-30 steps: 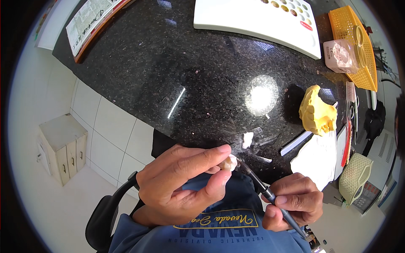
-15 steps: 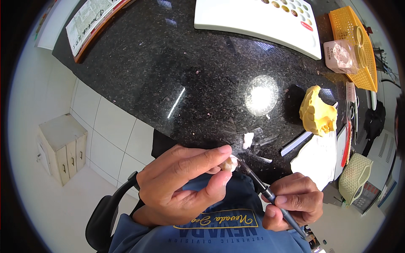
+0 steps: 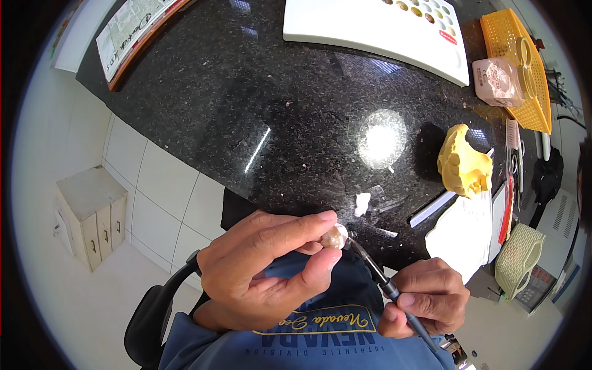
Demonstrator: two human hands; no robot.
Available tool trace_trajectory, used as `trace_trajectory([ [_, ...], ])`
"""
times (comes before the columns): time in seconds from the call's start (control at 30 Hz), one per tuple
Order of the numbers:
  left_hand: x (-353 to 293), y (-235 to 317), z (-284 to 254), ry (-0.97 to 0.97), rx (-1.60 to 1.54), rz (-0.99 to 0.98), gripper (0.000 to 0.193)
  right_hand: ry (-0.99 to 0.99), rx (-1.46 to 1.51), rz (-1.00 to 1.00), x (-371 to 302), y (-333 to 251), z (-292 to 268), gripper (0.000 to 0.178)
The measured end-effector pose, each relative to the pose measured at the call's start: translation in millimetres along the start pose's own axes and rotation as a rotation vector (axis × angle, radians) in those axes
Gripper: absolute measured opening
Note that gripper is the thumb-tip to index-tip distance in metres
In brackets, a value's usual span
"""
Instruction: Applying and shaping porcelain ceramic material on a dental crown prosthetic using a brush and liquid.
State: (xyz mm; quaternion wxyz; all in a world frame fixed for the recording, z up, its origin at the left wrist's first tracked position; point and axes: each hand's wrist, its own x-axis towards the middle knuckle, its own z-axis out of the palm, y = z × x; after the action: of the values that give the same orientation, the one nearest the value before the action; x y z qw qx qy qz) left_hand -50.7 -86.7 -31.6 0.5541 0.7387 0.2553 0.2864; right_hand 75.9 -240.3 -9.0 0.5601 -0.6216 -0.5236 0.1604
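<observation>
At the centre of our dial, a small pale piece [image 3: 335, 237] with a glossy face sits above the wearer's lap, just off the edge of the black speckled counter [image 3: 216, 105]; the left hand [image 3: 262, 271], at eight o'clock from it, pinches it between thumb and fingertips; the right hand [image 3: 428, 299], at four o'clock, grips a dark slim tool [image 3: 372, 266] like a pen, its tip pointing up to the piece's three o'clock side; we cannot tell whether tip and piece touch.

We judge the piece light, stiff and rather brittle, its smooth face apt to slip; the sounder hold looks to be low pressure on its opposite edges, leaving the side towards the tool free; the tool, by our reckoning, is rigid and light, best taken at its thicker barrel, clear of the narrow tip.

On the counter, a pinkish-white scrap [image 3: 362, 204] lies near at one o'clock; a yellow cast [image 3: 459, 166] stands farther out at two; a white tray [image 3: 370, 24] with round wells sits at twelve.
</observation>
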Motion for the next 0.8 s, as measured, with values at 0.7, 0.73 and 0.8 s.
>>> trace_trajectory([
  [0.7,3.2,-1.0,1.6,0.021,-0.048,0.018,0.035,0.007,-0.011,0.026,2.0,0.4,2.0,0.025],
  [0.73,3.3,-0.8,1.4,0.018,-0.041,0.022,0.035,0.006,-0.012,0.025,1.0,-1.4,3.6,0.025],
  [0.8,3.2,-0.7,1.7,0.018,-0.044,0.023,0.035,0.161,-0.025,0.133,-2.6,-6.5,8.6,0.024],
])
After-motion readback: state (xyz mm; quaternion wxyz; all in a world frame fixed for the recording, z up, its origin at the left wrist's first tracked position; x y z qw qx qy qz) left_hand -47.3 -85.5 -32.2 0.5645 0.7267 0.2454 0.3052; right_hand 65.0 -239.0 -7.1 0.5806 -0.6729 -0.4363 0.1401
